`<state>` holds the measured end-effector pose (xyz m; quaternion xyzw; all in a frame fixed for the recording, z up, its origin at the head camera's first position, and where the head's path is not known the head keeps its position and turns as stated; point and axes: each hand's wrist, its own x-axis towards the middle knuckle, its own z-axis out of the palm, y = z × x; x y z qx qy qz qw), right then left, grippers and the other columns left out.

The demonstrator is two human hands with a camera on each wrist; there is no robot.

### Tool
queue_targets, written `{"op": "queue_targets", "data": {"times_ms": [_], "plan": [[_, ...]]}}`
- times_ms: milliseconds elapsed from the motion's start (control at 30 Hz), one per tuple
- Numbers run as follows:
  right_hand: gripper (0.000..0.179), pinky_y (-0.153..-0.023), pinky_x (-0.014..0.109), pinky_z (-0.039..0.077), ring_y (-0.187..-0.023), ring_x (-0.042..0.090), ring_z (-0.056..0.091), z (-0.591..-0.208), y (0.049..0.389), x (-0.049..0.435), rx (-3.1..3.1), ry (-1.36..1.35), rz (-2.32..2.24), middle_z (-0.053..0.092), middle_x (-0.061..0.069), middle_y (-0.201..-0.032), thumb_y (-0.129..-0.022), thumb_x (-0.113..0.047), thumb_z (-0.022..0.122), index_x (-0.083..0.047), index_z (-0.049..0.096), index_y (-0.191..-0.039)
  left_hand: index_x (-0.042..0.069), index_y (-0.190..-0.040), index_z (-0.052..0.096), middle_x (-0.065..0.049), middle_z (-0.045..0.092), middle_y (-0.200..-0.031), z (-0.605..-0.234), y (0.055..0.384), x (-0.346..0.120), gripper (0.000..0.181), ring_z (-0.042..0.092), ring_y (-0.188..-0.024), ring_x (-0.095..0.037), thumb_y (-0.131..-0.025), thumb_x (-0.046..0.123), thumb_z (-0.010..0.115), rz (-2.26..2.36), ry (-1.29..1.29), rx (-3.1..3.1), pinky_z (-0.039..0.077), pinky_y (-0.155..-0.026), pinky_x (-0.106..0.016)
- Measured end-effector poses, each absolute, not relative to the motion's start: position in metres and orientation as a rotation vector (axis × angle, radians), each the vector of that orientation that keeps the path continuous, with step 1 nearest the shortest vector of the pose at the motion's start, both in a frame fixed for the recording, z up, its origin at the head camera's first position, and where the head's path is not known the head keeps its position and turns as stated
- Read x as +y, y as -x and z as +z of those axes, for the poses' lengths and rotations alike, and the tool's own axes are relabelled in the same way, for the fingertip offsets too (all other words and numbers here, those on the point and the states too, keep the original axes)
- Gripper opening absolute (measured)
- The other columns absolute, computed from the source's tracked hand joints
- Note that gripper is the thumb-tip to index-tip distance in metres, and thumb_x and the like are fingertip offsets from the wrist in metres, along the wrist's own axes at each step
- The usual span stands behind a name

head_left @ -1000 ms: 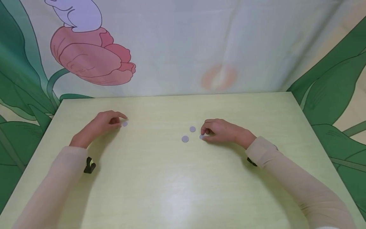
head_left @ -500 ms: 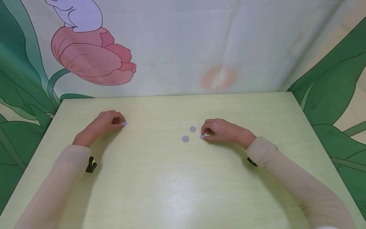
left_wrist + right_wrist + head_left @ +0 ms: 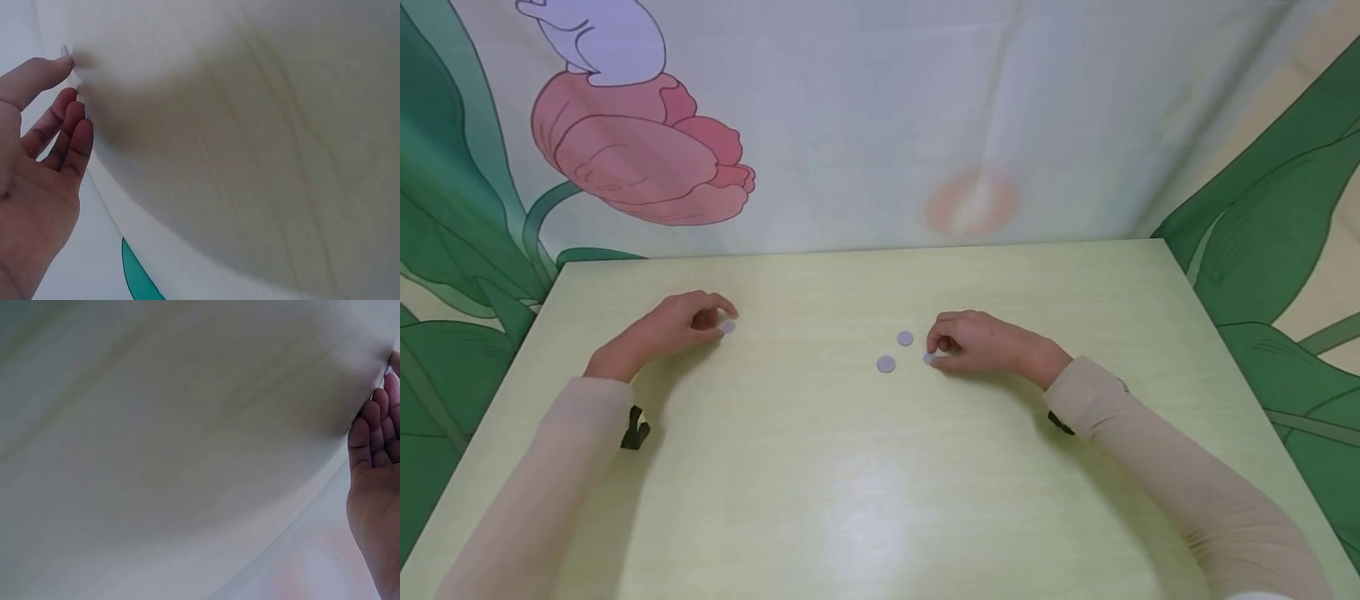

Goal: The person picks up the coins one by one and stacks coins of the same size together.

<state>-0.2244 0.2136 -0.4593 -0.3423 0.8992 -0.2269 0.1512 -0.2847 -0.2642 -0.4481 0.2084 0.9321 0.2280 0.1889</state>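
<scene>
A small pale lilac disc (image 3: 728, 327) lies flat on the table at the left, between the thumb and index finger of my left hand (image 3: 672, 325). The thumb touches or nearly touches its edge, while the index finger reaches past its far side. In the left wrist view, my left hand (image 3: 47, 181) shows a gap between thumb and fingers. My right hand (image 3: 985, 343) has its fingertips down on another lilac disc (image 3: 928, 359), pinching it between thumb and bent index finger. Two more lilac discs, a far one (image 3: 906, 338) and a near one (image 3: 886, 364), lie left of it.
The pale wooden table (image 3: 820, 467) fills the space under both arms. Along its back edge hangs a printed cloth (image 3: 850, 125) with a pink flower and green leaves. A black strap (image 3: 636, 429) shows below the left cuff and another strap (image 3: 1061, 423) below the right.
My left index finger and thumb closed on the left disc half a second ago and are now spread again, uncovering it. My right hand and its three discs stay in place.
</scene>
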Motion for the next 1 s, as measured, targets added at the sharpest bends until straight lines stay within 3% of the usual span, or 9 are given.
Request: {"op": "queue_targets", "data": {"times_ms": [200, 567, 1000], "plan": [[0.013, -0.080, 0.028, 0.047, -0.085, 0.013, 0.052, -0.460, 0.225, 0.213, 2.575, 0.972, -0.657, 0.057, -0.003, -0.096, -0.096, -0.024, 0.070, -0.014, 0.069, -0.103, 0.008, -0.120, 0.067, -0.010, 0.057, -0.102, -0.450, 0.286, -0.264, 0.022, 0.051, -0.098, -0.028, -0.099, 0.012, 0.067, 0.612, -0.578, 2.647, 0.046, -0.086, -0.041], [0.012, -0.081, 0.028, 0.047, -0.086, 0.012, 0.053, -0.464, 0.225, 0.215, 2.587, 0.972, -0.659, 0.057, -0.004, -0.096, -0.097, -0.025, 0.069, -0.015, 0.069, -0.104, -0.002, -0.114, 0.063, -0.016, 0.059, -0.106, -0.454, 0.286, -0.256, 0.029, 0.052, -0.099, -0.031, -0.096, 0.020, 0.070, 0.617, -0.463, 2.669, 0.048, -0.090, -0.044], [0.014, -0.083, 0.029, 0.048, -0.088, 0.013, 0.053, -0.464, 0.227, 0.216, 2.579, 0.961, -0.665, 0.058, -0.004, -0.098, -0.098, -0.027, 0.068, -0.015, 0.069, -0.104, -0.002, -0.110, 0.065, -0.015, 0.060, -0.104, -0.451, 0.282, -0.252, 0.027, 0.053, -0.098, -0.030, -0.096, 0.020, 0.071, 0.635, -0.476, 2.697, 0.047, -0.089, -0.044]]}}
